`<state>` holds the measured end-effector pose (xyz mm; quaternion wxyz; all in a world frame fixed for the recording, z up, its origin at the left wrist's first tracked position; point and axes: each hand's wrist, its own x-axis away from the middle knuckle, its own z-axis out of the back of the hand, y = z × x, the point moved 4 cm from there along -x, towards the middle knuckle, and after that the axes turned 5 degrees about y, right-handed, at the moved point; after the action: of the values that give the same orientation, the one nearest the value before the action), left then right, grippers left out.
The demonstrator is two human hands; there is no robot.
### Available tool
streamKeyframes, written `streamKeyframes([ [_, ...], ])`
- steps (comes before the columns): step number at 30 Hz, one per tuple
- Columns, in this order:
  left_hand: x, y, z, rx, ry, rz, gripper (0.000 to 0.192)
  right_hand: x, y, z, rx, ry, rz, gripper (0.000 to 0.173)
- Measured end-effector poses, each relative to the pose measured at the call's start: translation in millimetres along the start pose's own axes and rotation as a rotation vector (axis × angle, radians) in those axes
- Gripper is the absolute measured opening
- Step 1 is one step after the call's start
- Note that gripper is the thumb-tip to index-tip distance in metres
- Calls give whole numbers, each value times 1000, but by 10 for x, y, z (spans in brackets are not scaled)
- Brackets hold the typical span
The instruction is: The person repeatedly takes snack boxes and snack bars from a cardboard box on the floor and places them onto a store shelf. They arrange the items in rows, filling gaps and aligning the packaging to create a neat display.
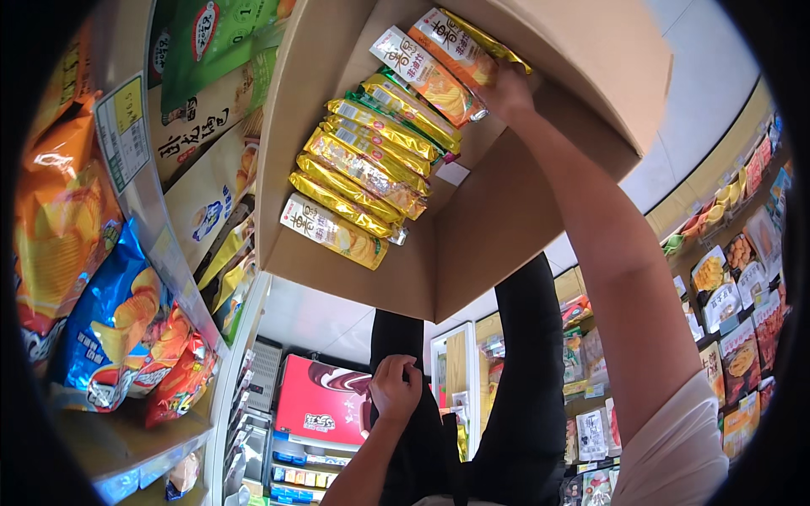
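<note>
Inside an open cardboard box [538,209], my right hand [511,95] closes around the lower end of an orange snack pack [455,54]; some fingertips are hidden. A gold-wrapped pack [490,38] lies just beyond that hand. On the near side, another orange-and-white pack [427,73] rests on the row. Several gold foil packs [364,161] lie side by side along the box, with a yellow-and-white pack [332,231] at the end. My left hand [397,389] is by my dark-trousered leg, fingers curled, with nothing visible in it.
Left of the box, a store shelf holds an orange chip bag [66,215], a blue chip bag [117,322] and a price tag [123,133]. A red carton [323,398] stands below. Racks of packaged snacks [737,351] line the right side.
</note>
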<state>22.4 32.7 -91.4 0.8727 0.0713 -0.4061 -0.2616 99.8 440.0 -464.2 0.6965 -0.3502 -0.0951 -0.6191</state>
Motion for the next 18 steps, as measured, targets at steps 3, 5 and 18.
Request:
streamKeyframes([
  [3, 9, -8, -17, -13, -2, -32, 13, 214, 11, 169, -32, 57, 3, 68],
  [5, 86, 18, -4, -27, 18, 6, 12, 529, -196, 432, -133, -22, -85, 69],
  [18, 17, 575, 449, 443, 52, 172, 29, 3030, -607, 1717, -582, -158, -140, 65],
])
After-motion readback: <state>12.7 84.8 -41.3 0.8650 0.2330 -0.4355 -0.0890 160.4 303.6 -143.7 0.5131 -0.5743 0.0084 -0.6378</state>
